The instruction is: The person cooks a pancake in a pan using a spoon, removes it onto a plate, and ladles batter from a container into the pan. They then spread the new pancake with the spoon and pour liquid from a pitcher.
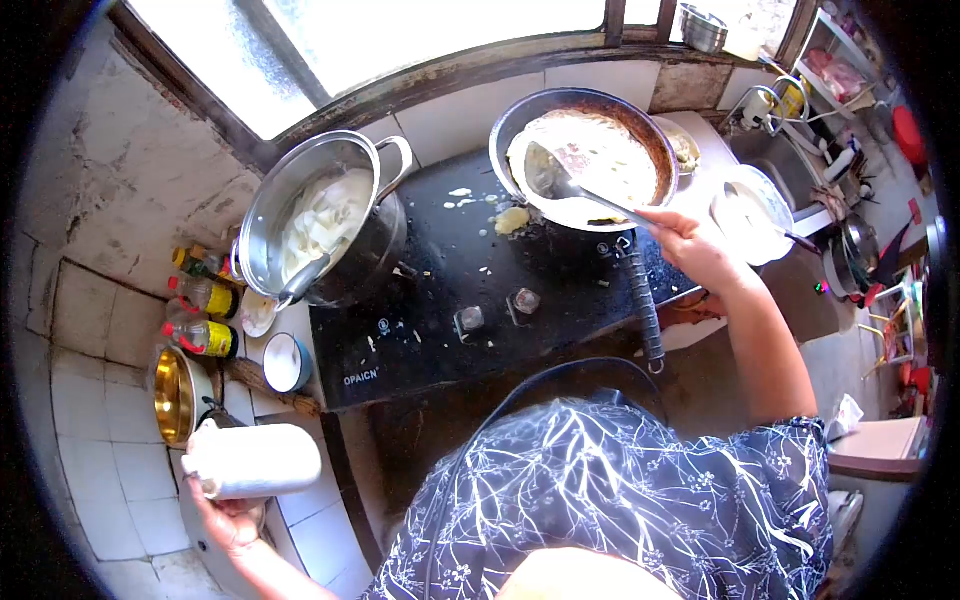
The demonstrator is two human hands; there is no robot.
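Note:
My left hand (230,522) is at the lower left, fingers curled at the base of a white bottle (262,460), whose narrower end points left. My right hand (692,250) grips the handle of a metal spatula (600,198). The spatula's head rests inside a dark-rimmed wok (655,135), against pale, creamy food (600,150) that covers much of the bottom. The wok sits on the back right of a black gas stove (430,330), its coiled-wire handle (640,300) pointing toward me.
A steel pot (262,215) with pale food and a ladle (305,280) stands at the stove's left. Beside it are several sauce bottles (208,338), a blue-white cup (286,362) and a golden bowl (174,395). A white bowl (750,225) and sink (785,165) lie right.

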